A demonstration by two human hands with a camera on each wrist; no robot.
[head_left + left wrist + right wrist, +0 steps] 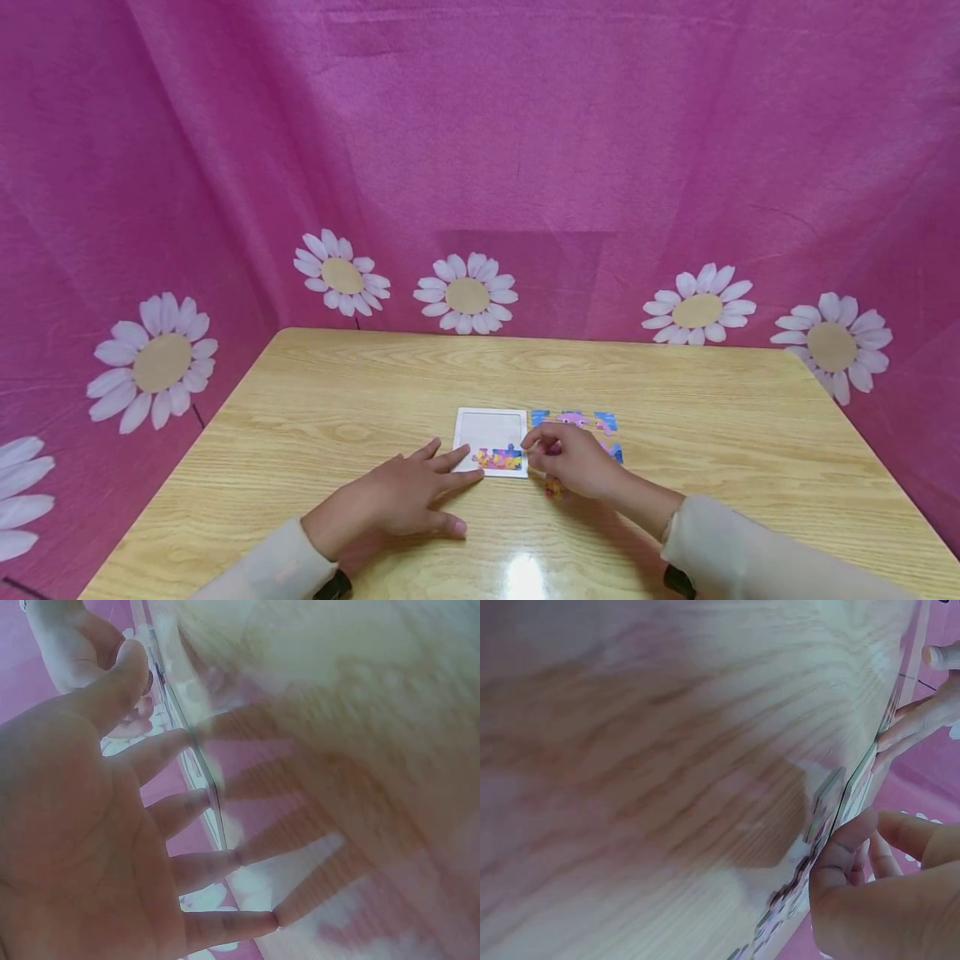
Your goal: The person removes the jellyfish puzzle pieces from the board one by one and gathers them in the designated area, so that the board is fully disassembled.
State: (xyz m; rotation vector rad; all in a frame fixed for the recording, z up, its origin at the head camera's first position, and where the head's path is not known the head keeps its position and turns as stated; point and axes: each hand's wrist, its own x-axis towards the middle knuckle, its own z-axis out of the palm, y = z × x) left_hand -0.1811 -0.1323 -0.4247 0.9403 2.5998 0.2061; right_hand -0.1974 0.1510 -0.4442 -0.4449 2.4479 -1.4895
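Observation:
A small white puzzle tray (491,426) lies flat on the table. Joined jigsaw pieces (501,459) in pink, yellow and blue line its lower right part. My left hand (412,493) is spread palm down, two fingertips resting on the tray's lower left border; in the left wrist view its fingers (221,862) are straight. Bent fingers bring my right hand (573,458) to the tray's right border, close by the joined pieces. Thumb and index finger meet at their tips in the right wrist view; I cannot tell whether a piece is between them.
Loose pieces, among them a pink one (572,417) and a blue one (606,421), lie right of the tray, partly behind my right hand. An orange piece (553,488) sits below that hand. A pink flowered cloth (480,167) hangs behind the wooden table (360,375).

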